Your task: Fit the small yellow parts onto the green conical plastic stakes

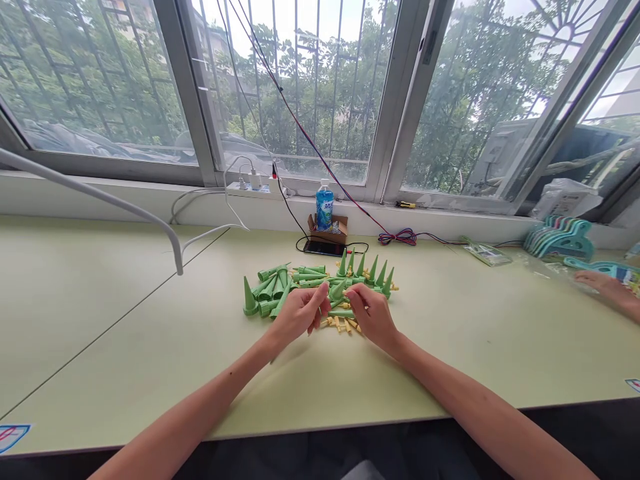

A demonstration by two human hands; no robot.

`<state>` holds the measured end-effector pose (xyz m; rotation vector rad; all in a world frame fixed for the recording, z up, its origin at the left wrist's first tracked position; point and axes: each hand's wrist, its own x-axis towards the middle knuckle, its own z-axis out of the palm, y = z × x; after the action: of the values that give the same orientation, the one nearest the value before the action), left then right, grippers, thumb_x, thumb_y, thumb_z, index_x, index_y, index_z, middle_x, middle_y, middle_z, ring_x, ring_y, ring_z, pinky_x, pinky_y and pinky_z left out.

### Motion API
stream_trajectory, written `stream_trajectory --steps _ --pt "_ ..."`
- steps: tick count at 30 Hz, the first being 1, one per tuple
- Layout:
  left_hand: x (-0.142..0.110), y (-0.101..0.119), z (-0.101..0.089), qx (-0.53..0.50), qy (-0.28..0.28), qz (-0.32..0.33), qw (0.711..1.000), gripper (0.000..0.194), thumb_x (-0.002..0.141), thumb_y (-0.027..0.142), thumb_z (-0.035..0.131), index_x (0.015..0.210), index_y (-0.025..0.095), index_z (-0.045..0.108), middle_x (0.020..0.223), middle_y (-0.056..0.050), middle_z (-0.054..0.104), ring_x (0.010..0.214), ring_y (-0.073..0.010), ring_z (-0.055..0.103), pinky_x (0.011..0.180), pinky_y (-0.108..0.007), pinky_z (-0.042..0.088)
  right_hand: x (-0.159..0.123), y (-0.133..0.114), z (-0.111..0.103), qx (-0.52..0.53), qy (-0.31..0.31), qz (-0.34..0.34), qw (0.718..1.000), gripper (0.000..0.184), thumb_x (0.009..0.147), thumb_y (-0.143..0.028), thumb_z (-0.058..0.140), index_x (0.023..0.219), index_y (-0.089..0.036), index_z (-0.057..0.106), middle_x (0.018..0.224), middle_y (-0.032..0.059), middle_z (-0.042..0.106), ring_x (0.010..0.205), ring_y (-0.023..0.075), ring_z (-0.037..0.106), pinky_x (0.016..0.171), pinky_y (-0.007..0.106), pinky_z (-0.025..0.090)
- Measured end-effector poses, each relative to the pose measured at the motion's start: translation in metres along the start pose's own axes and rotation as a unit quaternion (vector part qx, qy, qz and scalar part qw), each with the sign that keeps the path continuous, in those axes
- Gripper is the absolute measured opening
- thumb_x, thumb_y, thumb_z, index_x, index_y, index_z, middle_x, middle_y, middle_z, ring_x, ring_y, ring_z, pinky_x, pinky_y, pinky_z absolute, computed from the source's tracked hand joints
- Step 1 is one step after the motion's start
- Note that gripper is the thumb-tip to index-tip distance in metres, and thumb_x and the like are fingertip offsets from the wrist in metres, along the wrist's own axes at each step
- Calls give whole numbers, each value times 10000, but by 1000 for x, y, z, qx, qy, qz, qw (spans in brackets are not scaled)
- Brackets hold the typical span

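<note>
Over the front of a pile of parts, my left hand is closed, thumb against fingers, around a green plastic cone spike that shows at its fingertips. My right hand pinches thumb and forefinger together close to the cone; what it grips is too small to make out. Behind and left of my hands lie several hollow green spikes, with one green cone upright at the left end. A row of green cones stands at the back right. Small yellow plastic pieces are scattered between and under my hands.
A blue liquid bottle stands in a small cardboard box, behind a black phone. Coiled cable lies by the window ledge. At right are teal hangers and another person's hand. A white tube arches over the left table.
</note>
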<state>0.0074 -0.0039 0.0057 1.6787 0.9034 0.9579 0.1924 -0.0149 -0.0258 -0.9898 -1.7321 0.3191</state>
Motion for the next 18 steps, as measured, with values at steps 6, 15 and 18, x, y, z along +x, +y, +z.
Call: stream_trajectory --steps 6,15,18 --pt "-1 2 0 -31 -30 -61 997 610 861 683 483 665 125 633 578 -19 568 399 -89 482 351 -206 355 1 -3 -2 -20 -29 -57 998 296 1000 -362 436 809 -189 581 659 1 546 571 127 459 558 243 382" --pt "-2 3 -3 -26 -77 -33 996 497 864 631 525 708 161 563 509 17 516 446 -109 516 404 -201 403 1 -2 -4 2 -48 -62 997 291 1005 -320 422 771 -190 537 647 -12 497 565 117 408 547 239 342" --pt "-4 2 -3 12 -67 0 998 387 823 546 641 765 174 549 518 43 495 453 -103 508 388 -187 397 0 -1 -3 6 -43 -45 998 378 1015 -356 388 674 -201 437 585 -30 418 524 112 358 516 247 302"
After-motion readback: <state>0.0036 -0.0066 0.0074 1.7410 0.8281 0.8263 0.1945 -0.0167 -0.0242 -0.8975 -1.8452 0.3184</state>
